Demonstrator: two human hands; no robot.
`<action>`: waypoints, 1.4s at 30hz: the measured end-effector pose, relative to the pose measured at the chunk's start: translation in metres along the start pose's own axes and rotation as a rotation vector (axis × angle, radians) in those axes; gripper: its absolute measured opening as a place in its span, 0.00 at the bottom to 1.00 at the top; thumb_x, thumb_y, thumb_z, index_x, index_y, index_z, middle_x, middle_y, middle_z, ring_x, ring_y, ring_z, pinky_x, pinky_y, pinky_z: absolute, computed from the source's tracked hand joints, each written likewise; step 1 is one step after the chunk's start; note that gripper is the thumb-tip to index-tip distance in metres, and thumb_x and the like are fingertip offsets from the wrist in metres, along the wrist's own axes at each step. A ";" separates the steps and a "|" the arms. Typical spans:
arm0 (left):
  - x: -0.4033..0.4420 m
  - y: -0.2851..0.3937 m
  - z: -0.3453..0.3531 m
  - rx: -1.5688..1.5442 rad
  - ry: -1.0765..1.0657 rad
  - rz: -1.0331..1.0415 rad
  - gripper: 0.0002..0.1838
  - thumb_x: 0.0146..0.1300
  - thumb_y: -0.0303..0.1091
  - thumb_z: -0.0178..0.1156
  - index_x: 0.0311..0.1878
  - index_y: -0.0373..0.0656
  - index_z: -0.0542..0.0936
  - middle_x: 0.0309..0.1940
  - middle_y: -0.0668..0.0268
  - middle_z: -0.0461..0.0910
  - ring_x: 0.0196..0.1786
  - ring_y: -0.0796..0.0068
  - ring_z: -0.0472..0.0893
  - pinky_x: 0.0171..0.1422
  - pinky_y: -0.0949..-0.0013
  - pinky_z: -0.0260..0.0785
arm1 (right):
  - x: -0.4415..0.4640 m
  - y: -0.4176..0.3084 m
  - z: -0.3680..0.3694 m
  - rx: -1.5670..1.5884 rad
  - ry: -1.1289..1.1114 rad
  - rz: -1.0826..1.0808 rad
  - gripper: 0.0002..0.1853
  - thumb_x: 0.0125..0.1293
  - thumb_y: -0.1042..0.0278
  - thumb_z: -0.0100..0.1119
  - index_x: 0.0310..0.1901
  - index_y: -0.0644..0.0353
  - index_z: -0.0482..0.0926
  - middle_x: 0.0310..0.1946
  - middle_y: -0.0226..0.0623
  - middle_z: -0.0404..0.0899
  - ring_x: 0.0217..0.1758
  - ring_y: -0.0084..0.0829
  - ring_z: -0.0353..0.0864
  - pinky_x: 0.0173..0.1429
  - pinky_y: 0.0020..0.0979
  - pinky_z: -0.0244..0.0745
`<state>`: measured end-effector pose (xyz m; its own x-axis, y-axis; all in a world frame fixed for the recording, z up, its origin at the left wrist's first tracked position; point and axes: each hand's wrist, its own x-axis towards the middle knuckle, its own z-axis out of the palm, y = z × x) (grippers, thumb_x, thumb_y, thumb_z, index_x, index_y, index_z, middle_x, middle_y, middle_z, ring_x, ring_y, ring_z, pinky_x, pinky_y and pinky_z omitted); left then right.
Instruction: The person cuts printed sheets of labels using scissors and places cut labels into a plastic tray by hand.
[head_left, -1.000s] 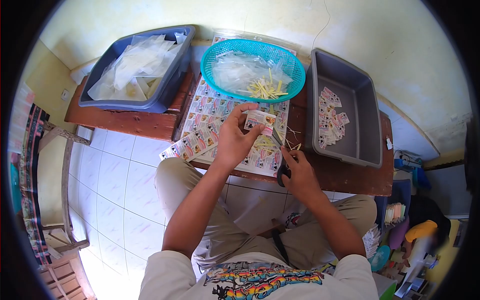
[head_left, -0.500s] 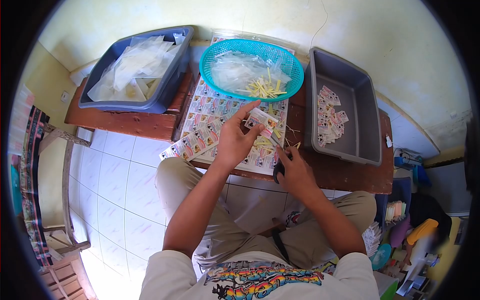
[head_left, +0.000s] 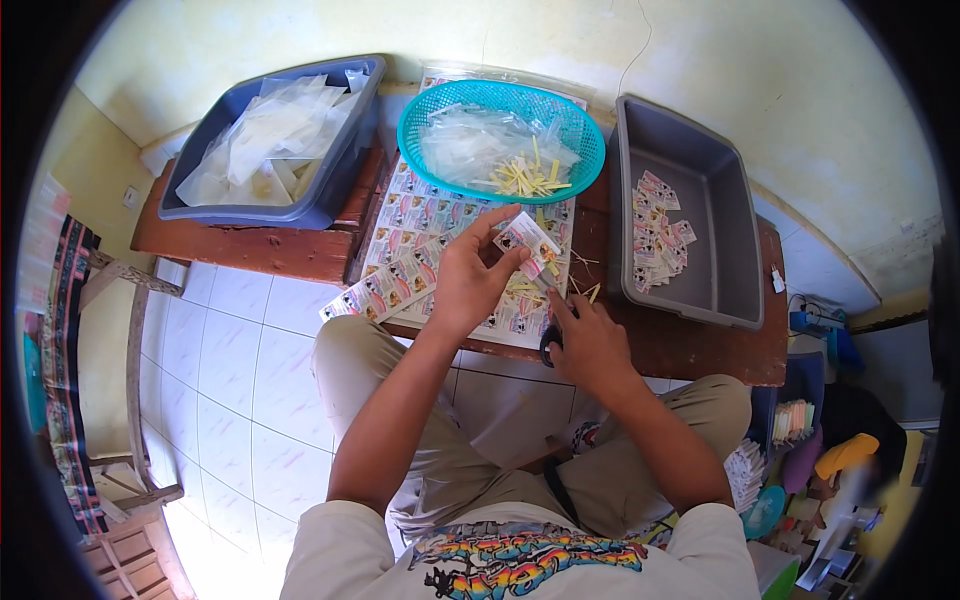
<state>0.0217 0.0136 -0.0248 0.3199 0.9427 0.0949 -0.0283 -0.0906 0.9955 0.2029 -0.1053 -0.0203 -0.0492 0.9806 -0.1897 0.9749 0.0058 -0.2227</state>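
Observation:
Between the thumb and fingers of my left hand (head_left: 468, 280) is a small printed label (head_left: 527, 241), tilted above the bench. My right hand (head_left: 592, 348) is closed around black-handled scissors (head_left: 549, 345), whose blades point up towards the label's lower edge. My fingers partly hide the blades, so I cannot tell how far apart they are. Beneath my left hand, a strip of uncut labels (head_left: 385, 285) lies across larger printed sheets (head_left: 400, 212). Thin yellowish offcuts (head_left: 590, 292) are scattered near the scissors.
A turquoise basket (head_left: 588, 125) holds clear plastic bags (head_left: 480, 140) and yellow strips (head_left: 532, 180). On the right, a grey tub (head_left: 725, 250) contains cut labels (head_left: 655, 240). A blue-grey tub (head_left: 330, 195) of plastic sheets stands left on the wooden bench (head_left: 280, 250). Another person (head_left: 850, 455) is at far right.
The label has turned slightly in my left hand and shows more of its face. My right hand and the scissors have shifted a little left. The other person's arm has moved.

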 end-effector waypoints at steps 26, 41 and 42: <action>-0.009 0.011 0.002 -0.024 0.012 -0.030 0.25 0.73 0.22 0.69 0.71 0.39 0.78 0.46 0.67 0.84 0.45 0.81 0.88 0.49 0.76 0.80 | 0.047 -0.002 -0.029 1.357 0.309 0.068 0.13 0.74 0.78 0.66 0.57 0.71 0.79 0.43 0.43 0.88 0.44 0.29 0.93 0.50 0.28 0.93; -0.012 0.001 -0.006 -0.067 -0.048 -0.068 0.10 0.74 0.22 0.67 0.55 0.32 0.86 0.44 0.64 0.90 0.48 0.77 0.88 0.56 0.70 0.82 | 0.034 -0.001 -0.031 1.308 0.325 0.068 0.21 0.72 0.74 0.71 0.63 0.69 0.78 0.44 0.43 0.88 0.44 0.30 0.93 0.46 0.29 0.91; -0.012 0.000 -0.007 -0.065 -0.045 -0.068 0.10 0.74 0.22 0.67 0.55 0.32 0.86 0.44 0.64 0.90 0.48 0.77 0.88 0.56 0.70 0.82 | 0.027 -0.003 -0.037 1.056 0.295 0.056 0.23 0.70 0.72 0.72 0.64 0.67 0.78 0.45 0.44 0.88 0.45 0.35 0.93 0.47 0.34 0.91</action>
<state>0.0114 0.0047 -0.0257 0.3650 0.9306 0.0284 -0.0663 -0.0045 0.9978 0.2071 -0.0720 0.0107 0.1805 0.9834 -0.0197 0.2898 -0.0723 -0.9544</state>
